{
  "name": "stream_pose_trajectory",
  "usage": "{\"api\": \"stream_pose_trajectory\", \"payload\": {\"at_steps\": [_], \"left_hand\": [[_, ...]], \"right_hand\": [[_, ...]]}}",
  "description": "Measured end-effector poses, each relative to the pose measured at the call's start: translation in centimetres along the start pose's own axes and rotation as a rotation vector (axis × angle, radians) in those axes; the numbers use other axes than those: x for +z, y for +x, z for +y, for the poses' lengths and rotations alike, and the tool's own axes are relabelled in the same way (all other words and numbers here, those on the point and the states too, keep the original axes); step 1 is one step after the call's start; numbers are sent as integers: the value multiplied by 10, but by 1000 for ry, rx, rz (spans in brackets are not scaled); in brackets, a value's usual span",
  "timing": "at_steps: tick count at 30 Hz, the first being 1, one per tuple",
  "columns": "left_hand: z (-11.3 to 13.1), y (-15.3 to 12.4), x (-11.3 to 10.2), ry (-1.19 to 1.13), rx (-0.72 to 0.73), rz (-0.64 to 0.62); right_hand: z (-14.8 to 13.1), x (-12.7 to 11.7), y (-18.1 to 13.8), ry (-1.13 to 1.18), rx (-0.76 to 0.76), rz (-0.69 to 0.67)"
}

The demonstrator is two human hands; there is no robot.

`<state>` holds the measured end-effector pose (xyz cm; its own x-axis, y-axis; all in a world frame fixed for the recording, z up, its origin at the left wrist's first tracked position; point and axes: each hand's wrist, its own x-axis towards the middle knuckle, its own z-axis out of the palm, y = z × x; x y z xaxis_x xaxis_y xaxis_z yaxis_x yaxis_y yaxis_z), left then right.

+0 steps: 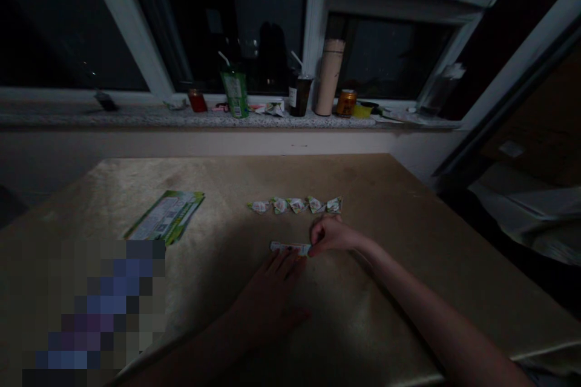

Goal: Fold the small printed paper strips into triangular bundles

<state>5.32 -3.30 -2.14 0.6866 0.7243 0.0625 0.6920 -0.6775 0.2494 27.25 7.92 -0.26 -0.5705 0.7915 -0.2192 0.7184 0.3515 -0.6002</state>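
Where the room ends, dark windows in white frames reflect a few small lights, above a broad table covered in tan cloth with a satin sheen, whose near left part is hidden by pixelation. Between them runs a grey speckled, stone-like sill. Over the table, the left hand lies palm down, fingers extended, while the right hand has its fingers curled in. At the left lie flat, green-edged printed packets, seemingly stacked; their pale panel bears lines of writing and a small square like a code, all too dim to read. On the sill stand a tall pale-pink cylindrical flask, a green printed container with a white straw, a dark cup with a straw and a white label, a squat orange-gold can with dark lettering, and a small red jar; their brands are too blurred to tell. Directly before the person, a narrow, pale printed strip lies on the cloth, the left fingertips resting on it and the right thumb and finger pinching its right end. Just beyond, five white-and-green twisted wrapper pieces form a crinkled row, the rightmost close behind the right hand.
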Motion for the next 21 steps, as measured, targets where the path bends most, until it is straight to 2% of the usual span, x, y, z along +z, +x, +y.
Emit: {"api": "stream_pose_trajectory", "payload": {"at_steps": [6,9,13,17,19,21], "left_hand": [[4,0,-5,0,16,36],[5,0,-8,11,-16,40],[4,1,-8,-10,-39,45],[1,0,-10,-134,-62,38],[-2,0,-12,-206,-76,41],[-6,-1,-15,-260,-80,51]], "right_hand": [[-9,-5,9,-8,111,-52],[-8,-6,12,-16,117,-31],[-4,4,7,104,-42,89],[-8,25,-6,167,-154,174],[-13,36,-14,225,-361,264],[-19,46,-22,174,-478,340]]}}
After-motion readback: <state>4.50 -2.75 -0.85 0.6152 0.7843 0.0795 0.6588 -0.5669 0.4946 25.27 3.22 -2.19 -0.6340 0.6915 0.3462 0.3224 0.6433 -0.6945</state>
